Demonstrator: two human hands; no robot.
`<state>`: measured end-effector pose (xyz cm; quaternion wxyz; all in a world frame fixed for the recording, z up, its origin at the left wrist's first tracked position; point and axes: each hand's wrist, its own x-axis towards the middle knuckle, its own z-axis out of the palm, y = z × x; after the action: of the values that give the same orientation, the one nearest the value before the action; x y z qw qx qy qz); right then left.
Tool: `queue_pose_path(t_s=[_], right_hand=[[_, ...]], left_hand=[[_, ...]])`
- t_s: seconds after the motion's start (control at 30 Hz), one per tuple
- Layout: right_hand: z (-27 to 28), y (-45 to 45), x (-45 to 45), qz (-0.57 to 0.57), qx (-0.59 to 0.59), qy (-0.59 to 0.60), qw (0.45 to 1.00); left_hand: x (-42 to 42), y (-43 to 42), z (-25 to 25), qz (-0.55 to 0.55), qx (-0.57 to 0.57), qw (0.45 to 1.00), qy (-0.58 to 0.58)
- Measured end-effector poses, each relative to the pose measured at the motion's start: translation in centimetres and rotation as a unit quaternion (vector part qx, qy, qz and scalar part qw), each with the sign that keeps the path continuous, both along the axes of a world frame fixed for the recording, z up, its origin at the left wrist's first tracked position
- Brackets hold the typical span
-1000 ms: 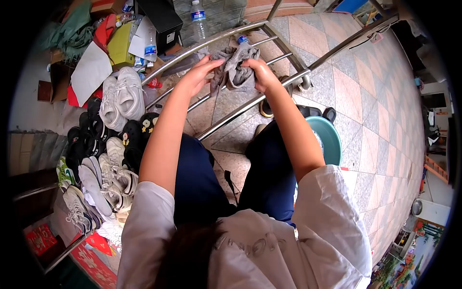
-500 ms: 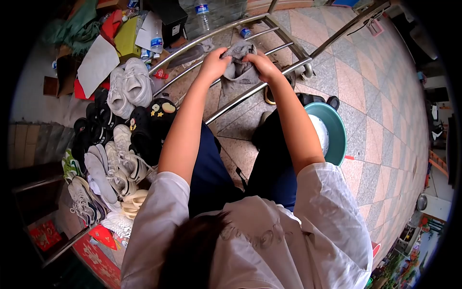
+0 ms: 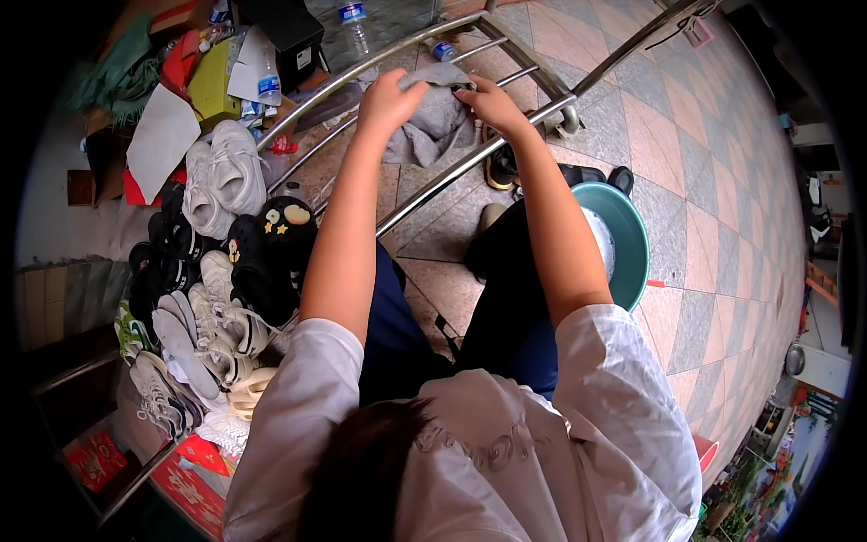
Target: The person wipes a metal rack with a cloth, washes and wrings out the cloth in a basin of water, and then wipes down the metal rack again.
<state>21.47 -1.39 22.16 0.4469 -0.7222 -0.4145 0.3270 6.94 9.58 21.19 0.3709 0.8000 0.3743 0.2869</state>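
A grey cloth [image 3: 431,126] hangs spread between my two hands, above the metal rack. My left hand [image 3: 391,104] is closed on its upper left edge, thumb on top. With fingers pinched, my right hand [image 3: 491,106] grips its upper right edge, where a small dark patch shows. The cloth looks limp and folded, and its lower part droops toward a rack bar [image 3: 474,167]. To the right of my knees stands a green basin [image 3: 637,244] with whitish, foamy-looking contents, partly hidden by my right arm.
Many shoes, including white sneakers [image 3: 237,172] and black clogs [image 3: 289,226], pile up at the left. Behind them lie a yellow-green box [image 3: 214,90], papers and plastic bottles [image 3: 355,32]. Dark sandals [image 3: 620,180] sit behind the basin on the tiled floor [image 3: 668,144].
The cloth has gone from bunched up to more spread out. My left hand has moved left and up, and the gap between my hands is wider. The view has shifted slightly.
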Motion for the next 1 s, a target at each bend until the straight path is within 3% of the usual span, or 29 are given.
queue_pose_path(t_s=[0.03, 0.2, 0.3, 0.37, 0.47, 0.6, 0.67, 0.9, 1.0], right_hand=[[-0.4, 0.1, 0.3, 0.005, 0.011, -0.057, 0.998], [-2.2, 0.6, 1.9, -0.042, 0.122, -0.109, 0.986], [-1.6, 0.0, 1.8, -0.043, 0.028, -0.132, 0.990], [-1.8, 0.1, 2.0, -0.018, 0.052, -0.093, 0.994], [-1.9, 0.1, 1.9, 0.007, 0.084, -0.087, 0.993], [-0.9, 0.0, 1.3, 0.017, 0.085, -0.085, 0.993], [-1.8, 0.5, 1.4, -0.009, 0.124, -0.152, 0.981], [-0.2, 0.9, -0.2, -0.104, 0.167, -0.262, 0.945], [0.9, 0.6, 0.4, -0.123, 0.060, -0.245, 0.960]], left_hand=[[0.1, 0.2, -0.4, -0.008, -0.004, 1.000, 0.006], [0.0, 0.7, -1.4, -0.056, 0.021, 0.997, 0.043], [0.1, 0.6, -1.3, -0.008, 0.052, 0.998, 0.038], [0.0, 0.0, -1.2, 0.032, 0.081, 0.996, 0.023], [-0.2, -0.5, -0.1, 0.038, 0.066, 0.997, 0.021], [-0.5, -0.1, 0.8, 0.001, -0.049, 0.998, 0.026], [-0.5, -0.1, 1.2, -0.003, -0.071, 0.997, 0.021], [0.4, -1.5, 1.3, 0.104, 0.138, 0.972, -0.159], [-0.2, -0.9, 2.0, 0.109, 0.235, 0.952, -0.165]])
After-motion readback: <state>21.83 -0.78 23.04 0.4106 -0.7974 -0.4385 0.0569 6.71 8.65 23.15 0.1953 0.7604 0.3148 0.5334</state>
